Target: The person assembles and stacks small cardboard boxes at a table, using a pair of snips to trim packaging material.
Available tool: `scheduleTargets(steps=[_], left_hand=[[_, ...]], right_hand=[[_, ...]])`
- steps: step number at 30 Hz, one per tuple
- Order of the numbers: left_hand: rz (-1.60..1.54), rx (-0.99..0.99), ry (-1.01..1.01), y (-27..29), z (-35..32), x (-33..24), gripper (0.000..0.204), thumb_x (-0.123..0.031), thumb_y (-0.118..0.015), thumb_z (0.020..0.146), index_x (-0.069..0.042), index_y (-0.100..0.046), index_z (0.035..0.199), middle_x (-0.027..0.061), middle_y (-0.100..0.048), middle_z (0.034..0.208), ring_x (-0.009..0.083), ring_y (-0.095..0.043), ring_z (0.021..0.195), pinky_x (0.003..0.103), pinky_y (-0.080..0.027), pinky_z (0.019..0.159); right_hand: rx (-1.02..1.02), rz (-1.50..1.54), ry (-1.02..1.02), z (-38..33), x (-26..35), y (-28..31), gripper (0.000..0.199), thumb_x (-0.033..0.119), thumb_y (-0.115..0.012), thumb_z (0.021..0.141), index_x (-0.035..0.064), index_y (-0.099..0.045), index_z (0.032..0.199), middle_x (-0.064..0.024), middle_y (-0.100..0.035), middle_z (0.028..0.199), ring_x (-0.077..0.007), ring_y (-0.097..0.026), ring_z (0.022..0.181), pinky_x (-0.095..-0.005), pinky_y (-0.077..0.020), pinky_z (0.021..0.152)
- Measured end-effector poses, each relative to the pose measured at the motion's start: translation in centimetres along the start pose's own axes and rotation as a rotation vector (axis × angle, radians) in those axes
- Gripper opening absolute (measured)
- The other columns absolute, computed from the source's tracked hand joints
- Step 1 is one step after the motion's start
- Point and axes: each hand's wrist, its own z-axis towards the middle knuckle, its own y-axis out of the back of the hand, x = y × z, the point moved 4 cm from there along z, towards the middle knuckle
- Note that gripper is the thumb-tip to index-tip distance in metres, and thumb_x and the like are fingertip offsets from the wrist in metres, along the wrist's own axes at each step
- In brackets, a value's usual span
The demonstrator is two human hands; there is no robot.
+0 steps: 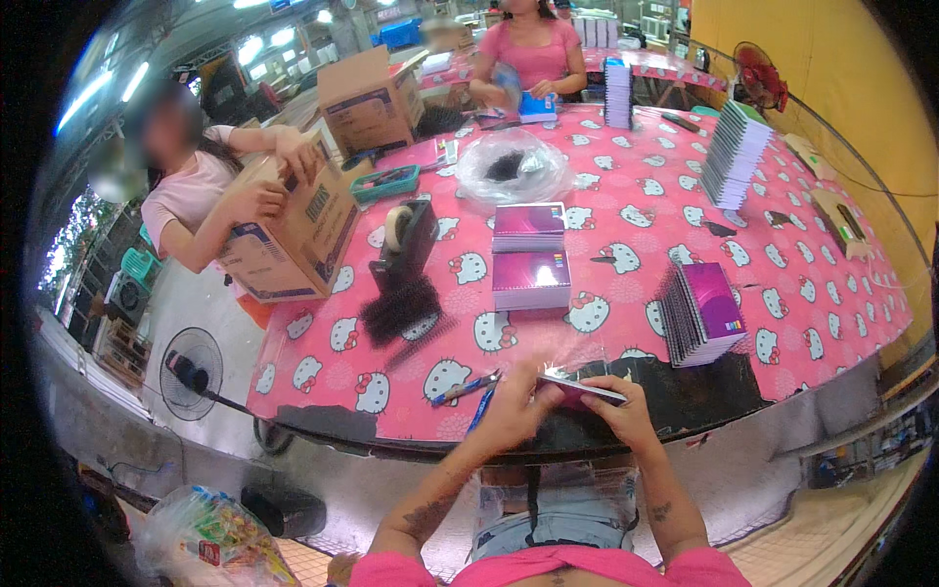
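- Notebook (pixel 603 392): one, was held above the table's (pixel 416 423) near edge; probably light, stiff, slick-covered, best taken by its ends.
- Left hand (pixel 520 406), right hand (pixel 623 409): fingers grasped opposite ends.
- Blue pens (pixel 453 391): seemingly two, blurred, lay beside the left hand.
- Purple notebook stacks (pixel 721 301): three stood, one right, two central.
- Tape dispenser (pixel 416 240): one stood beyond.
- Cardboard boxes (pixel 311 233): two stood along the left.

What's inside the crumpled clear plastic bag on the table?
A black clump shows in the middle of the clear plastic bag; what it is cannot be made out. Whatever lies beneath the clump is hidden.
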Motion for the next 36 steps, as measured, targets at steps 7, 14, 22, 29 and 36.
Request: scheduleTargets(steps=[7,14,22,29,36], left_hand=[[0.95,-0.294,0.0,13.4,3.5,8.8,0.017,-0.014,-0.065,0.089,-0.003,-0.067,0.102,0.0184,-0.061,0.102,0.0379,-0.058,0.095,0.048,-0.048,0.082],[1.078,-0.174,-0.095,10.9,4.1,7.2,0.022,-0.015,-0.063,0.086,-0.003,-0.061,0.105,0.015,-0.062,0.092,0.0356,-0.062,0.092,0.047,-0.05,0.079],[1.07,-0.125,-0.019,11.4,3.6,7.9,0.018,-0.021,-0.062,0.092,-0.004,-0.066,0.098,0.0153,-0.065,0.1,0.035,-0.063,0.091,0.046,-0.052,0.08],[1.058,-0.128,-0.02,10.6,3.3,8.1,0.02,-0.026,-0.063,0.092,-0.007,-0.067,0.095,0.0124,-0.064,0.1,0.033,-0.061,0.096,0.047,-0.049,0.083],[1.048,-0.204,-0.018,10.5,2.7,9.5,0.018,-0.026,-0.065,0.091,-0.009,-0.067,0.096,0.0106,-0.063,0.103,0.0327,-0.058,0.101,0.048,-0.045,0.087]], right_hand=[[0.045,-0.005,-0.026,-0.4,0.2,-0.9,0.024,0.004,-0.075,0.087,0.0019,-0.073,0.111,-0.0011,-0.072,0.095,-0.0075,-0.061,0.087,-0.024,-0.0485,0.079],[-0.015,-0.065,0.017,-0.5,0.5,0.0,0.025,0.004,-0.075,0.087,0.0024,-0.073,0.112,-0.0033,-0.073,0.095,-0.0089,-0.062,0.087,-0.0252,-0.0491,0.079],[0.025,0.003,0.011,-0.6,0.6,-0.8,0.025,0.006,-0.077,0.086,0.0015,-0.073,0.111,0.0002,-0.071,0.095,-0.0079,-0.061,0.087,-0.0243,-0.0478,0.08],[-0.095,0.178,-0.008,-0.9,0.3,-0.6,0.023,-0.001,-0.077,0.084,0.0016,-0.073,0.106,-0.0055,-0.073,0.097,-0.0121,-0.065,0.089,-0.028,-0.0521,0.081],[0.341,0.748,0.632,-1.3,15.3,-3.1,0.017,0.002,-0.075,0.087,0.0004,-0.071,0.103,-0.0225,-0.072,0.109,-0.0357,-0.072,0.101,-0.0468,-0.0558,0.093]])
